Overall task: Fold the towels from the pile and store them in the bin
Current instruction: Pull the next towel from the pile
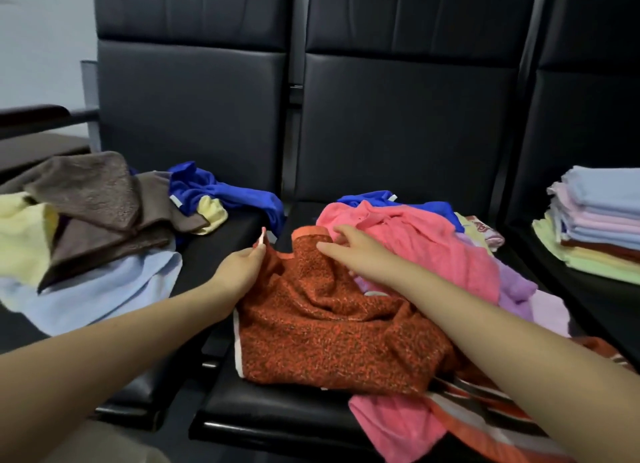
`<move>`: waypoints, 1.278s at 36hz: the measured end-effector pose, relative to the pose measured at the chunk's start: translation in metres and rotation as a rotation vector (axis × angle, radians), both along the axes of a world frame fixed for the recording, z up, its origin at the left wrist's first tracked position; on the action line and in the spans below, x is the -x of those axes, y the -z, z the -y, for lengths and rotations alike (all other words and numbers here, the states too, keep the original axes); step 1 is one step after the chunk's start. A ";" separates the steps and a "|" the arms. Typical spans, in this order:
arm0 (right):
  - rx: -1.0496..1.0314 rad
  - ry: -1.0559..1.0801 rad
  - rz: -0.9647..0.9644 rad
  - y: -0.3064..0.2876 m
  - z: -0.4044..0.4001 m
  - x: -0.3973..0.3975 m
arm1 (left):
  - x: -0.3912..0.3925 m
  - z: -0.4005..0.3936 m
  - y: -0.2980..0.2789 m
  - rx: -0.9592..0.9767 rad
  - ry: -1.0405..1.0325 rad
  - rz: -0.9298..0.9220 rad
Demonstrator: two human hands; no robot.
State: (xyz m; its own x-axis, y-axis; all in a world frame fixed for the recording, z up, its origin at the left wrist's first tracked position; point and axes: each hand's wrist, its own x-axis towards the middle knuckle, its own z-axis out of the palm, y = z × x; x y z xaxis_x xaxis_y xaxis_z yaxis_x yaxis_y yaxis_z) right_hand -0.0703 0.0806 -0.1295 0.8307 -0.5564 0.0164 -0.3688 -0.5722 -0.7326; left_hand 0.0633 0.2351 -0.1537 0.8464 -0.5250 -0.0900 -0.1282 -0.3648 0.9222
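I see both arms stretched forward over the middle seat (pixel 277 410). Left hand (pixel 242 266) pinches the near-left edge of the orange towel (pixel 329 331), thumb and fingers closed on the hem, a small white tag sticking up just above the fingertips. Right hand (pixel 349 249) lies on the towel's top hem, fingers curled over the orange border; I read it as gripping that edge. The towel is crumpled on the middle seat, its left edge just at the seat's left rim, its right side touching the pink towel (pixel 415 251). Purple towel (pixel 516 286) and a blue towel (pixel 415 202) lie under and behind the pink one. A striped towel (pixel 485 407) hangs off the front right. Left seat holds the loose pile (pixel 86 227): brown, yellow, pale blue, blue. Folded stack (pixel 595 227) sits on the right seat, well apart. Bare black seat shows between pile and orange towel, and along the front edge. No bin in view.
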 end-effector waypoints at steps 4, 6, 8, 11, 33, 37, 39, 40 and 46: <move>0.031 -0.108 -0.047 0.001 -0.002 -0.018 | -0.007 0.001 -0.004 0.096 -0.001 0.008; 0.012 -0.170 -0.049 -0.001 0.000 -0.019 | -0.009 0.002 -0.007 0.160 0.003 -0.015; 0.008 -0.163 -0.015 -0.005 0.002 -0.015 | -0.011 0.004 -0.013 0.229 -0.003 -0.041; -0.034 -0.080 0.137 -0.018 0.008 -0.004 | -0.016 0.009 -0.023 0.328 -0.062 -0.069; -0.286 -0.048 -0.136 -0.136 0.126 0.131 | -0.028 0.091 -0.092 0.635 0.164 -0.435; -0.318 0.204 0.290 -0.127 0.159 0.141 | -0.033 0.117 -0.090 0.594 0.185 -0.446; -0.394 0.334 0.589 -0.130 0.173 0.139 | -0.029 0.131 -0.097 0.556 0.183 -0.398; -0.439 0.395 0.704 -0.133 0.180 0.137 | -0.028 0.138 -0.103 0.550 0.185 -0.372; -0.329 0.740 0.957 -0.148 0.224 0.109 | -0.038 0.189 -0.120 0.482 0.088 -0.148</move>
State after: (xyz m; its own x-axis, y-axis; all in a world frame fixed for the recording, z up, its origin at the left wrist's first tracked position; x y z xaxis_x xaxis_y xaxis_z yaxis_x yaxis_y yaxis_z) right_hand -0.1793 -0.1439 0.0186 0.0495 -0.9760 0.2122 0.2346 -0.1951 -0.9523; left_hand 0.1011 0.0464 -0.0337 0.7934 -0.6053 0.0640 0.0058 0.1127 0.9936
